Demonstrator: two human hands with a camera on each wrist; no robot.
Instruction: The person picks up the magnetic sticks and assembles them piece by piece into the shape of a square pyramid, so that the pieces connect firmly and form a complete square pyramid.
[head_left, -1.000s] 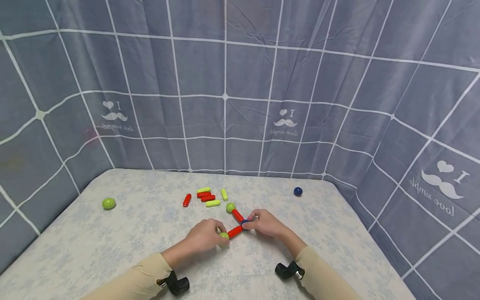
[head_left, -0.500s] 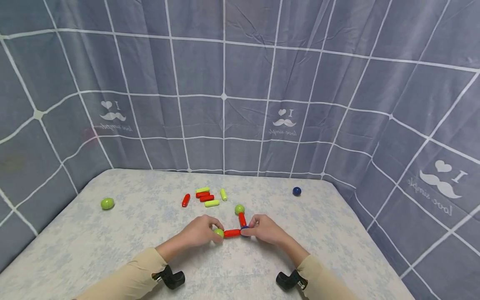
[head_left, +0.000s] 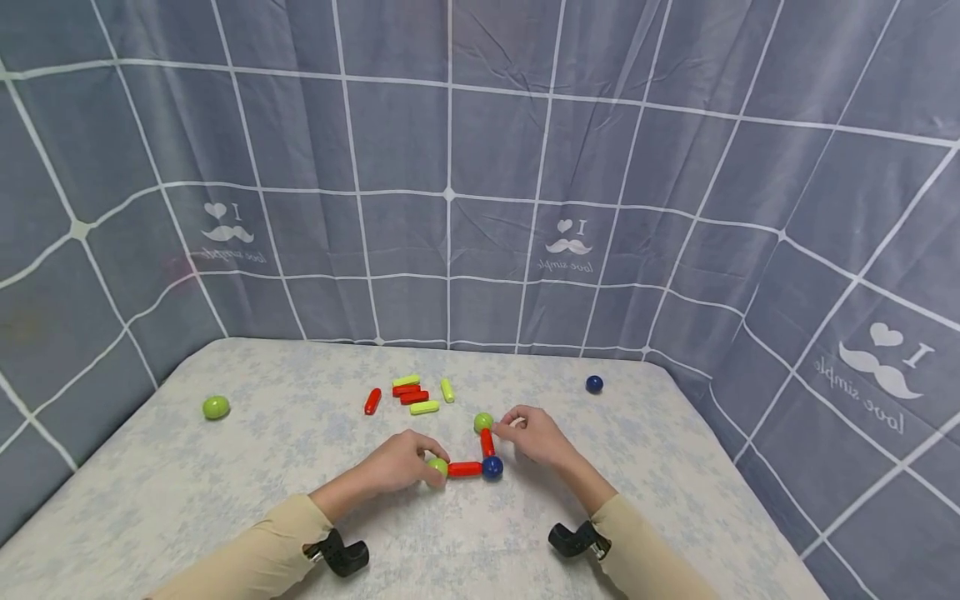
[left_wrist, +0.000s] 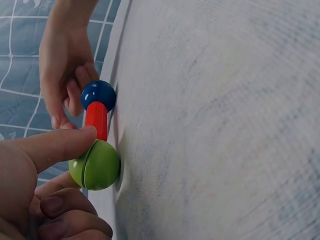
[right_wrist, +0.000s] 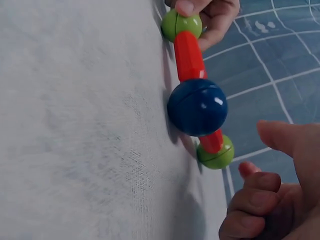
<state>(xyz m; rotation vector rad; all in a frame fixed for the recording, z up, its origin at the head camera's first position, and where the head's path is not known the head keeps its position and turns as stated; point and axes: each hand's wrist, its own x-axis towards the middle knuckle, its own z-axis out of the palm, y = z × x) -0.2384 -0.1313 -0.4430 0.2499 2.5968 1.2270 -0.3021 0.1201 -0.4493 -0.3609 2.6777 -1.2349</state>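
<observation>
My left hand (head_left: 401, 463) pinches a green ball (left_wrist: 101, 166) between thumb and fingers. From that ball a red rod (head_left: 465, 469) runs right to a blue ball (head_left: 492, 467). A second red rod (head_left: 487, 443) leads away from the blue ball to another green ball (head_left: 483, 422), so the joined pieces form a bent L on the table. My right hand (head_left: 538, 436) hovers beside the far green ball, its thumb and fingers apart and loosely bent. The right wrist view shows nothing held there, and touch with the ball cannot be made out.
Several loose red rods (head_left: 372, 401) and yellow rods (head_left: 424, 407) lie behind the joined pieces. A loose green ball (head_left: 216, 407) sits at the far left, a loose blue ball (head_left: 594, 384) at the back right. A grey checked curtain (head_left: 405, 233) hangs behind the table.
The joined pieces have turned and shifted, the blue ball coming nearer and the far green ball moving right. My right hand has let go of the blue ball and moved beside the far green ball.
</observation>
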